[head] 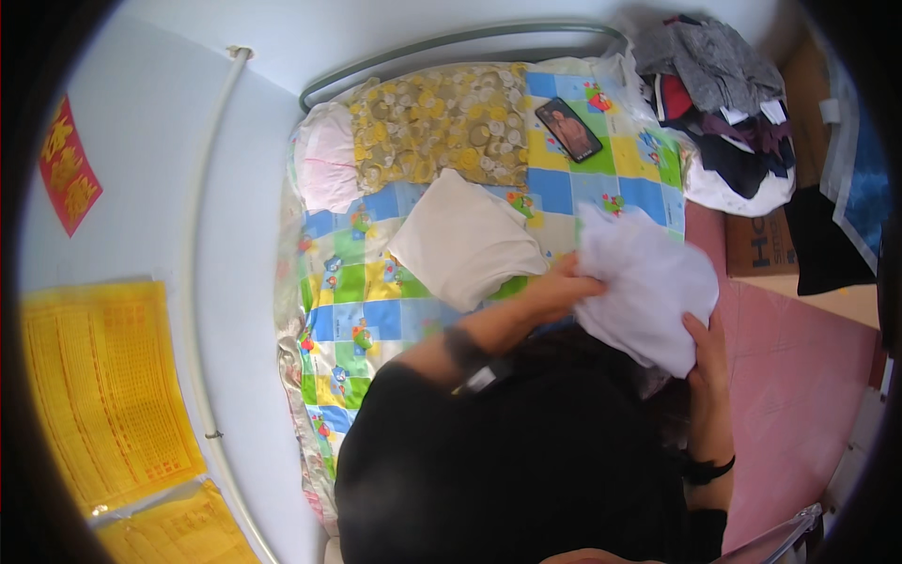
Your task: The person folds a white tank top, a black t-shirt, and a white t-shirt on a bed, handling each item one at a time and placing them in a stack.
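Note:
A bundled white cloth (645, 282) is held up between my two hands, over the right edge of the bed. My left hand (567, 285) grips its left side. My right hand (707, 342) holds its lower right edge, with the fingers partly hidden behind the cloth. A folded cream cloth (465, 243) lies flat on the checked, cartoon-printed bed sheet (380, 282), to the left of my left hand. Beyond it is a yellow and brown patterned pillow (440, 123), with a smartphone (569, 130) on the sheet to its right.
A pile of clothes (729, 77) stands at the upper right, beside a cardboard box (761, 247). A green metal bed rail (458, 35) runs along the far end. A white pipe (194, 247) follows the wall at the left. Pink flooring (789, 395) shows at the right.

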`<state>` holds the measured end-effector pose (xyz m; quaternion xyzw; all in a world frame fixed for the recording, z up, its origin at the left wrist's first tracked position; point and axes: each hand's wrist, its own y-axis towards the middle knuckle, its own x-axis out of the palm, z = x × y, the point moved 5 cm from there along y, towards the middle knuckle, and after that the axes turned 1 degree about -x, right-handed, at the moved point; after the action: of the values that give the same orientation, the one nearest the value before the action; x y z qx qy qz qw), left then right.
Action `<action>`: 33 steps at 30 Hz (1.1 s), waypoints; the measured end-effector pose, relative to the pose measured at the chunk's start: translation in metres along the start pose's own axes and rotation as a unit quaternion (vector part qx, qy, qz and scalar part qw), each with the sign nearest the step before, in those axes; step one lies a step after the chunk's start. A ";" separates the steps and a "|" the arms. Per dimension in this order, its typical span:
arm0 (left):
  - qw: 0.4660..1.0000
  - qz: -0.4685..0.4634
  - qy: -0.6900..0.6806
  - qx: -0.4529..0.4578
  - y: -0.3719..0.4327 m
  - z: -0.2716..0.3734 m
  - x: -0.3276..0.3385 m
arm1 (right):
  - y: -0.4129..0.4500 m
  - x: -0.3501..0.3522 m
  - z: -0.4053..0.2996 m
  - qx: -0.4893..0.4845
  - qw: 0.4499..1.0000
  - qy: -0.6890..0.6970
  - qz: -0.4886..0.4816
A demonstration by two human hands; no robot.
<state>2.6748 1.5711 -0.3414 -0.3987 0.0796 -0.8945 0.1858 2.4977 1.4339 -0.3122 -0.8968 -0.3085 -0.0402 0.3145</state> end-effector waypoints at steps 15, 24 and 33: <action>0.919 0.335 -0.204 -0.031 -0.165 -0.033 -0.248 | 0.130 -0.039 0.077 -0.071 0.955 -0.288 -0.017; 0.890 0.424 -0.157 0.051 -0.137 -0.018 -0.286 | 0.020 -0.362 0.096 0.003 0.885 -0.324 0.335; 0.933 0.316 0.135 0.104 -0.095 0.038 -0.269 | -0.009 -0.306 0.124 -0.039 0.748 -0.592 0.297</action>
<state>2.8423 1.7647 -0.4719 -0.2070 0.1326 -0.8384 0.4865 2.2307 1.3508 -0.4880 -0.7987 -0.1489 0.5822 0.0299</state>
